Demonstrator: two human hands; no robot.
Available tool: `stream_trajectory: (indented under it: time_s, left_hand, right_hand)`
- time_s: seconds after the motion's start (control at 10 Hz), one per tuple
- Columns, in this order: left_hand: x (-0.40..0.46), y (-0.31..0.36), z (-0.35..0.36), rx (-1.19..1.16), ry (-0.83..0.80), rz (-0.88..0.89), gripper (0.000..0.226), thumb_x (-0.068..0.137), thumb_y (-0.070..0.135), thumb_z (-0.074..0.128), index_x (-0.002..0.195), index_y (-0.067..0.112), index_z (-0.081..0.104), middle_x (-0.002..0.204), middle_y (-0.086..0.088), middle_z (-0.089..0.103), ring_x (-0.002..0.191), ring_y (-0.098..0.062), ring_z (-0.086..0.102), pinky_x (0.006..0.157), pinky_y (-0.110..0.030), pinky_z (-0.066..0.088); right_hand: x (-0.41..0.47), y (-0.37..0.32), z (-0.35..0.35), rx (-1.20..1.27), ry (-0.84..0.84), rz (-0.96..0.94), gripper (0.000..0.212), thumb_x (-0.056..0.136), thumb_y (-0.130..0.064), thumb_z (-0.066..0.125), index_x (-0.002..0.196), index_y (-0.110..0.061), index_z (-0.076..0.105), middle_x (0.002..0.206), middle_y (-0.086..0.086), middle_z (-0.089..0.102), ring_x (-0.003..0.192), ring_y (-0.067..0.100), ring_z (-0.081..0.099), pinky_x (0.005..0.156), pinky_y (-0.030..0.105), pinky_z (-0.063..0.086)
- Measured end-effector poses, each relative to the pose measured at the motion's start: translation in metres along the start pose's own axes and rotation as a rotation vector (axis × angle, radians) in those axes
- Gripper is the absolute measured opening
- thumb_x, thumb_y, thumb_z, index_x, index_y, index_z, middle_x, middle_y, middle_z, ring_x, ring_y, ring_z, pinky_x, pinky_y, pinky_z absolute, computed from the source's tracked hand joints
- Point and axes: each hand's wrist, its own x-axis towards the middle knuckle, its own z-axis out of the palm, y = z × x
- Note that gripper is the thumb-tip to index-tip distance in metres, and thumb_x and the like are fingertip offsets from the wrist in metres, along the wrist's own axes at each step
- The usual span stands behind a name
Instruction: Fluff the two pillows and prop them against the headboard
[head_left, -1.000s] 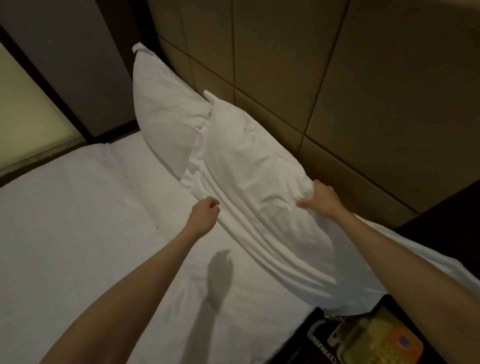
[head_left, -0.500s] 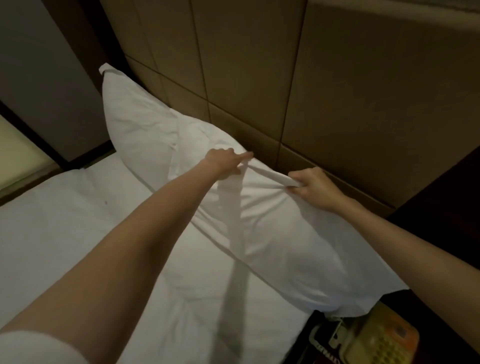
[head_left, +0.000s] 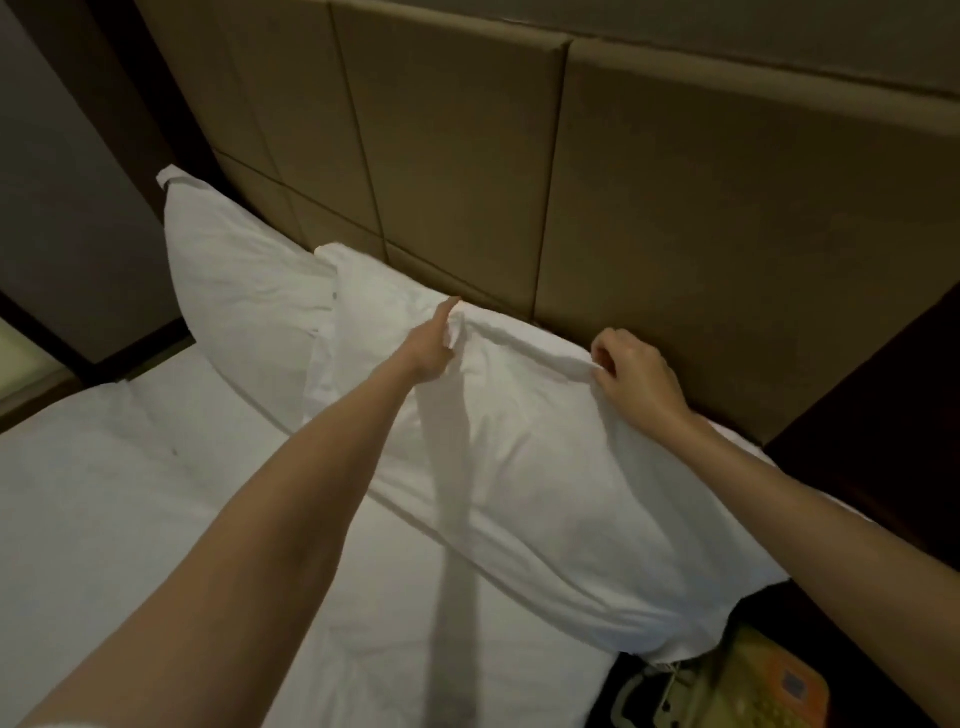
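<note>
From the head camera, both hands are working the top edge of the nearer soft white fabric pillow (head_left: 545, 467), which is leaning against the tan padded panelled headboard (head_left: 675, 208). The left hand (head_left: 434, 345) is pinching a fold of its case; the right hand (head_left: 636, 376) is clenching the edge nearby. The farther white fabric pillow (head_left: 234, 291) is already standing propped, touching the nearer one. This looks like the final propping step; next, the nearer pillow probably needs lifting upright and tidying.

Telephone (head_left: 748, 691) cut by bottom edge
</note>
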Motion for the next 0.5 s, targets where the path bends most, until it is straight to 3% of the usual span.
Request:
stream_trajectory:
  time_s: [0.1,0.2,0.3,0.4,0.5]
  left_hand:
    - [-0.011,-0.016,0.002,0.0,0.036,-0.075,0.054,0.095,0.009,0.045,0.146,0.015,0.031,0.135,-0.02,0.054,0.12,-0.037,0.052,0.1,-0.041,0.042]
    - [-0.027,-0.02,-0.005,-0.026,0.108,-0.141,0.037,0.096,0.014,0.044,0.132,0.009,0.051,0.133,-0.018,0.056,0.119,-0.034,0.054,0.1,-0.039,0.042]
    - [-0.049,-0.018,-0.019,-0.041,0.125,-0.147,0.031,0.095,0.01,0.04,0.118,0.007,0.061,0.121,-0.017,0.064,0.109,-0.032,0.059,0.088,-0.037,0.048]
    - [-0.078,-0.013,-0.038,-0.087,0.107,-0.132,0.03,0.096,0.008,0.038,0.11,0.005,0.064,0.104,-0.016,0.071,0.092,-0.027,0.067,0.075,-0.03,0.049]
    - [-0.104,-0.013,-0.057,-0.132,0.177,-0.123,0.031,0.095,0.007,0.037,0.105,0.003,0.066,0.096,-0.015,0.072,0.084,-0.024,0.067,0.081,-0.034,0.052]
  right_hand:
    - [-0.009,0.007,0.009,-0.01,-0.017,-0.04,0.013,0.088,-0.003,0.052,0.094,-0.007,0.062,0.101,0.009,0.058,0.089,0.027,0.054,0.075,0.043,0.047]
    - [-0.012,0.006,0.012,-0.018,0.055,-0.055,0.016,0.086,0.001,0.052,0.091,-0.005,0.067,0.1,0.01,0.062,0.093,0.028,0.053,0.08,0.038,0.041]
    - [-0.013,-0.003,0.008,0.05,0.116,-0.063,0.017,0.085,0.002,0.052,0.087,-0.006,0.067,0.094,0.008,0.064,0.089,0.026,0.054,0.079,0.036,0.039]
    - [-0.014,-0.021,0.004,0.177,0.134,-0.052,0.016,0.085,0.001,0.053,0.085,-0.008,0.066,0.086,0.001,0.061,0.081,0.021,0.056,0.073,0.036,0.049]
    - [-0.014,-0.045,-0.003,0.26,0.176,-0.04,0.016,0.085,-0.001,0.053,0.083,-0.011,0.067,0.081,-0.005,0.057,0.075,0.016,0.056,0.068,0.032,0.05]
